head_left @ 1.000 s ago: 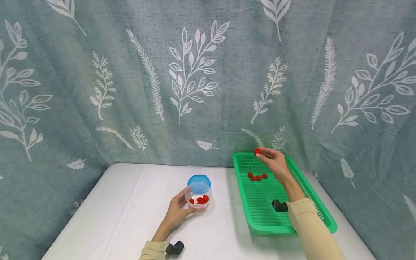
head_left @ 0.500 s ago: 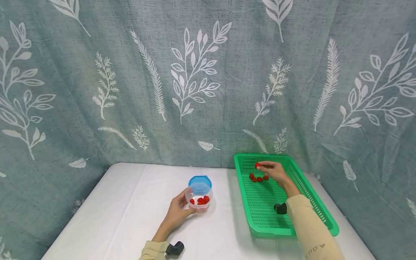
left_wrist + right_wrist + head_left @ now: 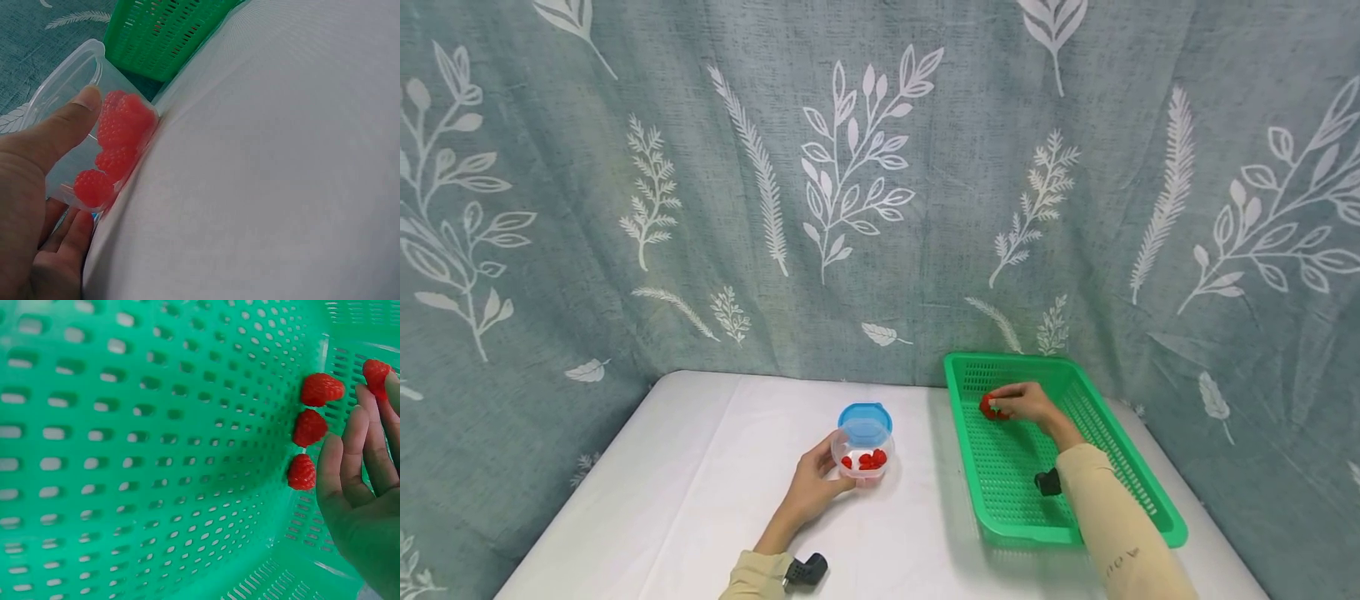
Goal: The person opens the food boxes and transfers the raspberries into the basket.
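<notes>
My left hand [image 3: 814, 483] grips a small clear plastic container [image 3: 75, 75] that stands on the white table, thumb on the near side and fingers round the other. Several red raspberries [image 3: 119, 128] lie in the container's bottom. My right hand [image 3: 1024, 402] is down inside the green basket [image 3: 966, 467], near its far left part. Between thumb and fingertips it pinches a raspberry [image 3: 376, 376], partly hidden by the thumb in the right wrist view. Beside the fingers, more raspberries [image 3: 310, 428] lie in a row on the basket floor.
A blue lid [image 3: 865, 413] shows just behind the clear container. The white-covered table [image 3: 715, 467] extends to the left, and a patterned grey-green cloth [image 3: 737, 208] hangs behind it. The basket's raised rim [image 3: 1015, 533] surrounds my right hand.
My right hand has lowered the pinched raspberry from above the basket's far rim down to the raspberries on its floor. My left hand and the container have stayed in place.
</notes>
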A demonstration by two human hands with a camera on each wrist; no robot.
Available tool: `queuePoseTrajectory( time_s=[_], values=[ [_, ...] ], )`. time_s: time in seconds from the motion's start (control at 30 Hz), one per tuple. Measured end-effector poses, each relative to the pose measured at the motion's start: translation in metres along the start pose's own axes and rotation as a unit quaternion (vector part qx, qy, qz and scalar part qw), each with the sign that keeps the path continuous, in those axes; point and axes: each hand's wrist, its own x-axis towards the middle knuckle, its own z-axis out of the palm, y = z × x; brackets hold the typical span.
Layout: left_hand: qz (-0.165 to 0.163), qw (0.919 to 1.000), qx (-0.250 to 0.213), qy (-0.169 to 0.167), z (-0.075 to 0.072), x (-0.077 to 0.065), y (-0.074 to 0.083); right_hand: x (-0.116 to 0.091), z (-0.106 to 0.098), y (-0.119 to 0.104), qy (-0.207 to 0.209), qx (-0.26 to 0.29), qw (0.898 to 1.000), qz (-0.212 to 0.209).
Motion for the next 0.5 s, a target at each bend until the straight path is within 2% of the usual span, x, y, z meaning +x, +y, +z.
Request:
queuePoseTrajectory(
  time_s=[0.33, 0.5],
  values=[
    [-0.008, 0.9997, -0.025, -0.002, -0.0008, -0.0015, 0.0014, 0.0021, 0.0044, 0.0028, -0.004, -0.035, 0.999, 0.031],
    [0.004, 0.9998, -0.017, -0.004, -0.0009, -0.0005, 0.0016, -0.0021, 0.0002, 0.0023, -0.004, -0.042, 0.999, 0.035]
  ],
)
